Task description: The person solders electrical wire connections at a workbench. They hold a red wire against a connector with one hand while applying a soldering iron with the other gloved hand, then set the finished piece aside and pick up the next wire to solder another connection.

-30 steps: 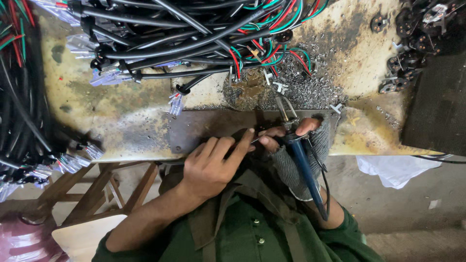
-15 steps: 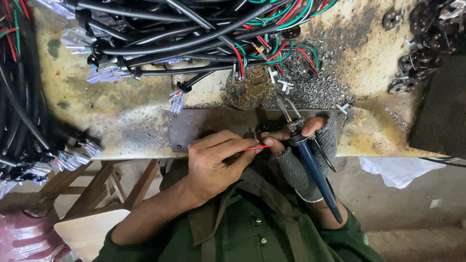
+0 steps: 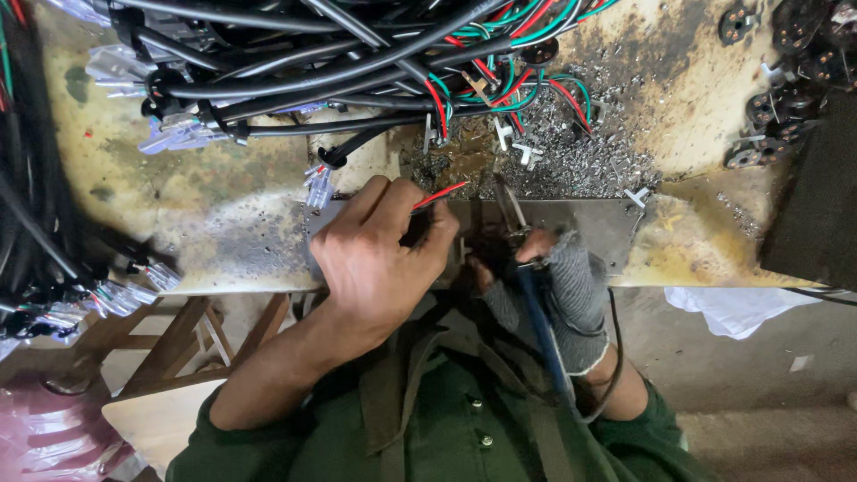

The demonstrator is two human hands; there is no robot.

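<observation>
My left hand (image 3: 379, 259) pinches a thin red wire (image 3: 440, 195) over the metal plate (image 3: 607, 234) at the bench's near edge. The wire's tip points up and right toward a heap of solder scraps (image 3: 571, 156). My right hand (image 3: 562, 286) wears a grey fingerless glove and grips a soldering iron (image 3: 536, 312) with a blue handle. The iron's metal tip (image 3: 509, 203) rises just right of the wire's end. A black cord runs down from the handle past my green shirt.
A thick bundle of black cables with red, green and white leads (image 3: 357, 62) fills the bench's far side. Clear plastic connectors (image 3: 183, 134) lie at left. Black round sockets (image 3: 786, 98) sit at far right. A wooden stool frame (image 3: 178, 339) stands below.
My left hand has moved up onto the plate with the red wire, now angled toward the scrap heap. The view has closed in on the hands and the iron's tip.
</observation>
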